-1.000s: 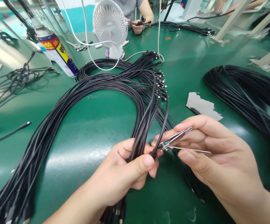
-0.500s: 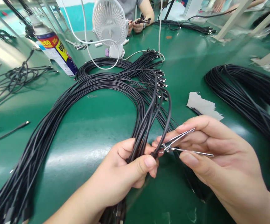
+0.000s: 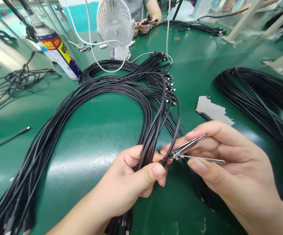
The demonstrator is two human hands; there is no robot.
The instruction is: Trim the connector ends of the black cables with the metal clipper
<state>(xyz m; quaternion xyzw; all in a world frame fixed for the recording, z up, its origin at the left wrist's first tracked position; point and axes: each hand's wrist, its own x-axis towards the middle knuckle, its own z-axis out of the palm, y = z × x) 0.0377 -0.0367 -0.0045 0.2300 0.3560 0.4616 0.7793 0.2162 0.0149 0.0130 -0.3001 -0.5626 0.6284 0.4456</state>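
Nail clipper (image 3: 190, 145) of polished metal, cables (image 3: 147, 150) in smooth, faintly glossy plastic, connector tips (image 3: 172, 88) of shiny metal, tabletop (image 3: 87, 130) smooth and glossy, fan (image 3: 115, 24) of smooth plastic, spray can (image 3: 60, 50) glossy, torn scrap (image 3: 213, 109) matt, paper-like

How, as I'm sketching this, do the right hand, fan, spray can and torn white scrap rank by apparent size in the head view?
Right hand
Fan and spray can: too alike to rank
Torn white scrap

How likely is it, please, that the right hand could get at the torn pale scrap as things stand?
Probably yes: the pale scrap lies just beyond the right hand, with nothing seen standing between them. That hand holds nail clippers, though, so it may need to put them down first.
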